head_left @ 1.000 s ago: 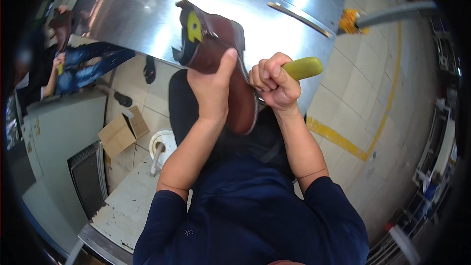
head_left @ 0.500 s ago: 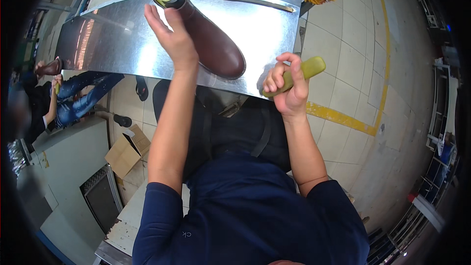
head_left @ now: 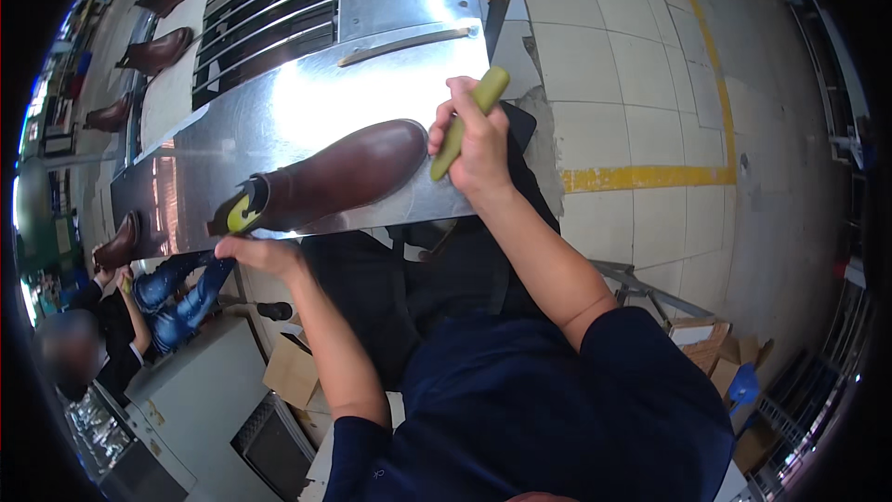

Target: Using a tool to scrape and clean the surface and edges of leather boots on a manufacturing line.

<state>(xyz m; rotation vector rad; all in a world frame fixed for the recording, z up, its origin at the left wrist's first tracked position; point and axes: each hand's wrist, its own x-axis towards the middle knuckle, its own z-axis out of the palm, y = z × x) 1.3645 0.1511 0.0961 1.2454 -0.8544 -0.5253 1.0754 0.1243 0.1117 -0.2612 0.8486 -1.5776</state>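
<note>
A brown leather ankle boot (head_left: pixel 348 172) lies on the shiny metal table, its toe pointing right. A yellow-green last (head_left: pixel 242 215) shows in its opening. My left hand (head_left: pixel 260 255) is at the boot's heel end by the table's near edge, gripping it there; some fingers are hidden. In my right hand (head_left: pixel 478 153), fingers wrapped round it, is a long olive-green bar (head_left: pixel 491 89) with rounded ends. It is tilted just beyond the toe, and I cannot tell whether it touches the leather.
The metal table (head_left: pixel 307 98) has a raised strip (head_left: pixel 404 45). Behind it, several brown boots (head_left: pixel 160 51) stand along a rack beside metal bars (head_left: pixel 269 14). At the left, a co-worker (head_left: pixel 107 316) holds another boot (head_left: pixel 118 240). A cardboard box (head_left: pixel 291 370) is on the floor.
The boot has turned so its opening is at the near left and its toe points right. My left hand moved down to its heel end; my right hand brought the bar closer to the toe.
</note>
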